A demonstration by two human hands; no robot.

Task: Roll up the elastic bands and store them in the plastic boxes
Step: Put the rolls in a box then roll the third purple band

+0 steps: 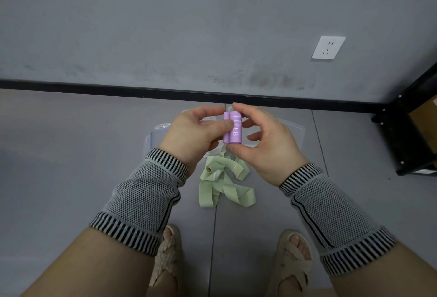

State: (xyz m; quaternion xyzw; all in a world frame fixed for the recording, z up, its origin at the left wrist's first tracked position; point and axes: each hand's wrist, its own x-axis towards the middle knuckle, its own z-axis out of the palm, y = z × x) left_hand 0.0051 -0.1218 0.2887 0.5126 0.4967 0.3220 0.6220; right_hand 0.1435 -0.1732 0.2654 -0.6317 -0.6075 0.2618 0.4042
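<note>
A purple elastic band (234, 127), rolled into a tight roll with white lettering, is held upright between both hands above the floor. My left hand (196, 135) pinches its left side with thumb and fingers. My right hand (267, 143) grips its top and bottom ends. Below the hands, a light green elastic band (224, 183) lies loose and tangled on the floor. Clear plastic boxes (290, 131) sit on the floor behind the hands, mostly hidden by them; another clear edge (153, 133) shows at the left.
A grey wall with a black baseboard (118, 87) runs across the back, with a white socket (328, 47) on it. A black metal shelf frame (406, 135) stands at the right. My sandalled feet (293, 259) are below the green band.
</note>
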